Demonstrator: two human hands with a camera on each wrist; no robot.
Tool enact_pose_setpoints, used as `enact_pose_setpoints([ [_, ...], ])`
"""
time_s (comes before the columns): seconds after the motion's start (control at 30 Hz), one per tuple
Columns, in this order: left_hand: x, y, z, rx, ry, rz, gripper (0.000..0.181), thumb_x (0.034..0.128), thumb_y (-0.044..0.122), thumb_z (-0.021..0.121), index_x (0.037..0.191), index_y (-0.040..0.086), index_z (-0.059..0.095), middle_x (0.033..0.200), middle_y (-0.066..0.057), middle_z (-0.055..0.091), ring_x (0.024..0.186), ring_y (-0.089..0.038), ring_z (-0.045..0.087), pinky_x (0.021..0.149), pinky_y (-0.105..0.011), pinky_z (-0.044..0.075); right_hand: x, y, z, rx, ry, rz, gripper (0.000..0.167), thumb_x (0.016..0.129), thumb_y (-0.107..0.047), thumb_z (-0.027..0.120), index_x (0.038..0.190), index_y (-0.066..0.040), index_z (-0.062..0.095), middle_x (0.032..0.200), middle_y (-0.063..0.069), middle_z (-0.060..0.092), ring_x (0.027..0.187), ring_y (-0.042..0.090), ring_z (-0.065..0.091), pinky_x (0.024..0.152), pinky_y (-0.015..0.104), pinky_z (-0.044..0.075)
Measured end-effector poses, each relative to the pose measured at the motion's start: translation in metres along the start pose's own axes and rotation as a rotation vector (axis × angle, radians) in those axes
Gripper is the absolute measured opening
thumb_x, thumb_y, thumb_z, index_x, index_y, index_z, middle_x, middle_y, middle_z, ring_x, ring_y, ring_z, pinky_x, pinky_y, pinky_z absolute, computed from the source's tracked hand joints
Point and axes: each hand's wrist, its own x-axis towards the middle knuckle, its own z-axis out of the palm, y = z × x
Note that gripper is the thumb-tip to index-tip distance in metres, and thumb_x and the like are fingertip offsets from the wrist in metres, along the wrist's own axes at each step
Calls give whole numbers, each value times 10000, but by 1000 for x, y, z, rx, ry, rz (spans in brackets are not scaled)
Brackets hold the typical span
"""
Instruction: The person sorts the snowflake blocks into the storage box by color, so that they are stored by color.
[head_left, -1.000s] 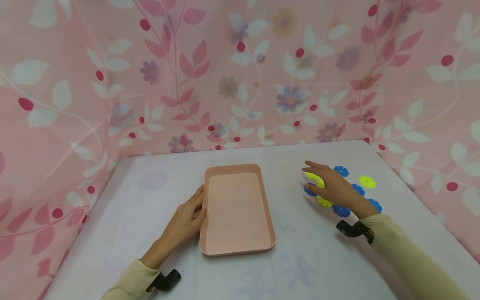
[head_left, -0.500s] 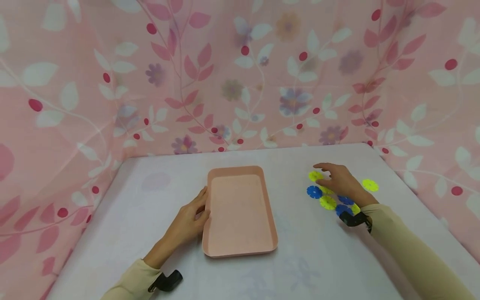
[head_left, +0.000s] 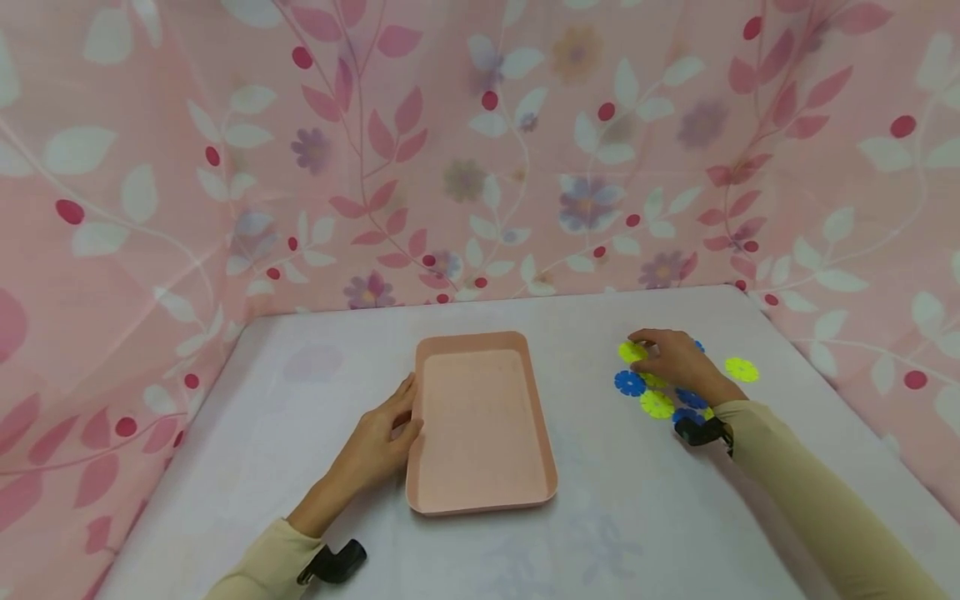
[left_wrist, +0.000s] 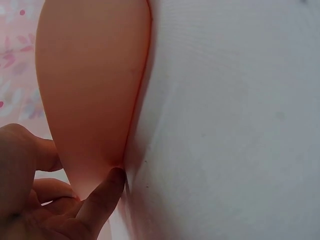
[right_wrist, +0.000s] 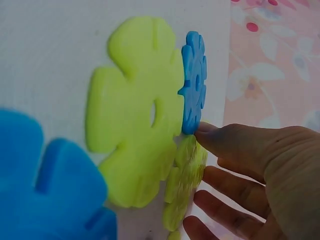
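A shallow pink tray point(head_left: 483, 425) lies on the white-covered table. My left hand point(head_left: 378, 442) holds its left side, with the thumb over the rim and fingers against the outer wall point(left_wrist: 95, 90). On the right, my right hand point(head_left: 678, 362) reaches over several flower-shaped plastic discs with slots. Its thumb and fingertips close around the edges of a yellow disc point(head_left: 628, 352), also seen as a yellow disc point(right_wrist: 185, 185) in the right wrist view. Beside it lie a blue disc point(head_left: 630, 383) and another yellow disc point(head_left: 657, 405). The hand hides part of the group.
One yellow disc point(head_left: 742, 369) lies apart at the right. More blue discs point(head_left: 690, 398) sit under the right wrist. A pink floral cloth point(head_left: 465, 167) hangs behind and at both sides of the table. Black wrist cameras point(head_left: 337, 560) sit on the sleeves.
My right hand has come down onto the discs, and its thumb and fingers have drawn together around the yellow one. The left hand stays on the tray; the view shifted slightly.
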Motion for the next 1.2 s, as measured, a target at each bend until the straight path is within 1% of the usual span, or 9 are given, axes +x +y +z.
enact_pose_setpoints([
  [0.2, 2, 0, 0, 4, -3, -2, 619, 1012, 26, 643, 1571, -30, 383, 1655, -179, 296, 1244, -317, 626, 1094, -479, 433, 0, 0, 0, -3, 9, -12, 444, 938, -74, 772, 1334, 70, 632, 1249, 262, 658, 1129, 463, 594, 983, 638, 493],
  [0.4, 3, 1, 1, 3, -10, 10, 633, 1017, 54, 648, 1573, -46, 363, 1649, -201, 297, 1246, -325, 624, 1116, -501, 400, 3, 4, 1, -9, 6, -4, 450, 915, -104, 810, 1294, 75, 649, 1135, 214, 666, 1044, 406, 602, 948, 591, 524],
  [0.47, 3, 1, 1, -2, -15, -4, 622, 1026, 63, 638, 1577, -30, 365, 1655, -181, 295, 1277, -311, 601, 1114, -487, 404, 4, 5, 0, -14, 5, 6, 449, 906, -118, 822, 1275, 77, 657, 1106, 201, 664, 1030, 395, 602, 937, 584, 530],
  [0.53, 3, 2, 0, -1, -17, -21, 601, 1036, 65, 623, 1577, -15, 374, 1657, -157, 301, 1352, -299, 530, 1121, -476, 396, 4, 5, -1, -15, 2, 18, 449, 902, -136, 829, 1260, 81, 665, 1094, 199, 661, 1027, 398, 602, 927, 583, 536],
  [0.63, 4, 3, -1, 7, -16, -37, 572, 1043, 52, 603, 1571, -10, 392, 1657, -130, 310, 1440, -288, 413, 1115, -477, 402, 4, 5, -3, -13, -5, 31, 451, 905, -156, 829, 1252, 84, 670, 1106, 205, 660, 1038, 408, 601, 925, 586, 537],
  [0.7, 4, 3, -2, 9, -13, -35, 566, 1040, 33, 598, 1564, -29, 393, 1653, -134, 315, 1467, -295, 363, 1107, -486, 410, 5, 5, -4, -9, -7, 31, 452, 909, -160, 826, 1254, 86, 670, 1118, 212, 661, 1043, 413, 599, 924, 587, 537],
  [0.8, 3, 3, -2, -12, -10, -28, 570, 1030, 1, 592, 1560, -49, 387, 1654, -151, 305, 1465, -308, 362, 1072, -469, 447, 4, 4, -4, -7, -7, 28, 448, 912, -154, 820, 1263, 81, 669, 1140, 215, 670, 1053, 412, 600, 930, 586, 536],
  [0.93, 1, 4, -1, -40, -6, -31, 577, 1024, -23, 578, 1562, -58, 372, 1659, -151, 289, 1468, -308, 352, 1061, -430, 454, 4, 3, -3, 2, -12, 33, 447, 917, -139, 811, 1282, 74, 661, 1164, 216, 675, 1072, 414, 596, 945, 585, 533],
  [1.2, -2, 4, 0, -37, 9, -42, 585, 1006, -43, 569, 1560, -53, 380, 1652, -154, 300, 1471, -305, 343, 1066, -426, 449, 3, 0, -6, 8, -1, 46, 450, 920, -120, 801, 1298, 73, 650, 1181, 229, 665, 1081, 421, 584, 955, 583, 527],
])
